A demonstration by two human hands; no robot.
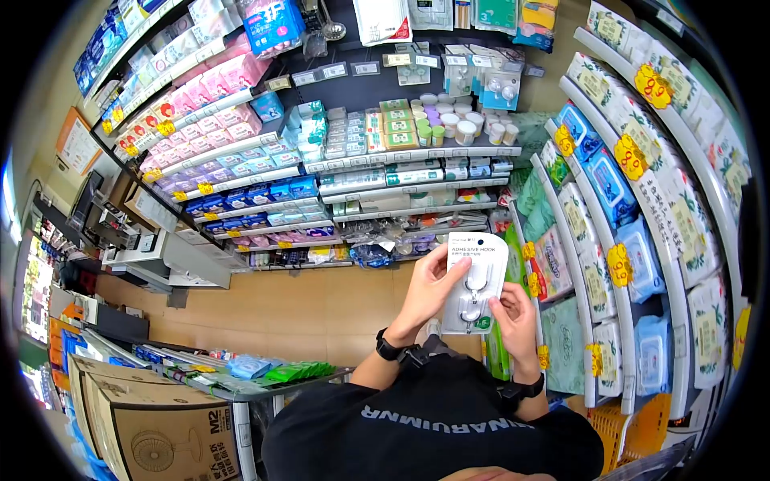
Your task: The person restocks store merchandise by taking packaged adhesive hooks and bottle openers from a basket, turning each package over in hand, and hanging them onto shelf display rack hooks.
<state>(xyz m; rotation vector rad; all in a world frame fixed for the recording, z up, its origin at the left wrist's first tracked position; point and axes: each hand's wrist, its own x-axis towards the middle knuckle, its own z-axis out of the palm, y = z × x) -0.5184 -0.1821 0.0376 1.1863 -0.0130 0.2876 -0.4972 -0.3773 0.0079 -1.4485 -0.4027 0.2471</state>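
In front of the back shelf (413, 155), I hold an adhesive hook pack (475, 282)
It looks light and stiff, likely slick; my left hand (430, 290) pinches one edge, my right hand (515, 322) the opposite edge, a safer grip than pressing the small hooks (477, 277)

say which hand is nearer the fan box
Left. The left hand, holding the hook pack, is ahead and right of the fan box; the right hand, also holding it, is farther right.

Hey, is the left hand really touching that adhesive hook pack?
Touching. The head view shows the left hand gripping the adhesive hook pack by its side, thumb across the front.
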